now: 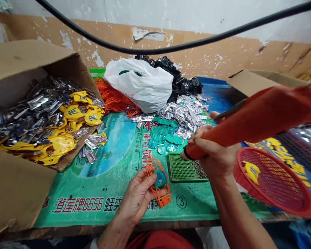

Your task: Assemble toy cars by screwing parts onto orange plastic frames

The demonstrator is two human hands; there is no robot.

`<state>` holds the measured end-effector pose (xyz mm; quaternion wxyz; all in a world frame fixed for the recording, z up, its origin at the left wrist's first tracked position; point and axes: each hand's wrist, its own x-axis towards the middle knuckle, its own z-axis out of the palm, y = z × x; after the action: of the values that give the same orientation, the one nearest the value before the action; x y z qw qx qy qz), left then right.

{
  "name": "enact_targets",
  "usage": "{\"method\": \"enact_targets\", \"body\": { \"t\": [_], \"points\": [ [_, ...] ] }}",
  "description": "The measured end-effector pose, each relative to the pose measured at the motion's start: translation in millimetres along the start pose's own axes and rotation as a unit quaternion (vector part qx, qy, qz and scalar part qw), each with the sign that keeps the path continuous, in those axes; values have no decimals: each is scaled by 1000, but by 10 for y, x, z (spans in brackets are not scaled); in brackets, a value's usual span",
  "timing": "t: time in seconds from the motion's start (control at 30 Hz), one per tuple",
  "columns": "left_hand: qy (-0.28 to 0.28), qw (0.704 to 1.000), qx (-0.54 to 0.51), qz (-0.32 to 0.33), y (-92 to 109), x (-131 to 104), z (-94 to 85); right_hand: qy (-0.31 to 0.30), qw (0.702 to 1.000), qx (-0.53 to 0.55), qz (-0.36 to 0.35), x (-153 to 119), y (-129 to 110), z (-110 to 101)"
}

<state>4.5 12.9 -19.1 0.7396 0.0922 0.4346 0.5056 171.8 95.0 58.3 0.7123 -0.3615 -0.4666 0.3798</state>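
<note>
My left hand (137, 193) grips an orange plastic frame (165, 200) with a teal part (160, 178) lying inside it, held over the front of the table. My right hand (216, 154) is wrapped round a long red tool (251, 117), whose dark-ringed tip points down to the left. Under that tip is a green tray (176, 178) with a grid of holes and many small screws at its right side. A pile of teal parts (163, 135) lies behind the tray, and silvery metal pieces (188, 116) are heaped behind those.
At the left a cardboard box (23, 200) spills silvery and yellow parts. A red basket (277, 183) with a yellow part stands at the right. Farther back are a white bag (142, 86), orange parts (114, 98) and black parts (188, 84). A black cable (145, 51) crosses above.
</note>
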Motion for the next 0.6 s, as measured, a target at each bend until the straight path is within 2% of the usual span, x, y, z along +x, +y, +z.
{"method": "enact_targets", "body": {
  "t": [0.2, 0.6],
  "points": [
    [8, 1000, 10, 0, 1, -12, -4, -20, 999, -12, 24, -52, 188, -24],
    [4, 1000, 11, 6, 1, -12, 13, -32, 997, -34, 61, -94, 211, -18]
  ]
}}
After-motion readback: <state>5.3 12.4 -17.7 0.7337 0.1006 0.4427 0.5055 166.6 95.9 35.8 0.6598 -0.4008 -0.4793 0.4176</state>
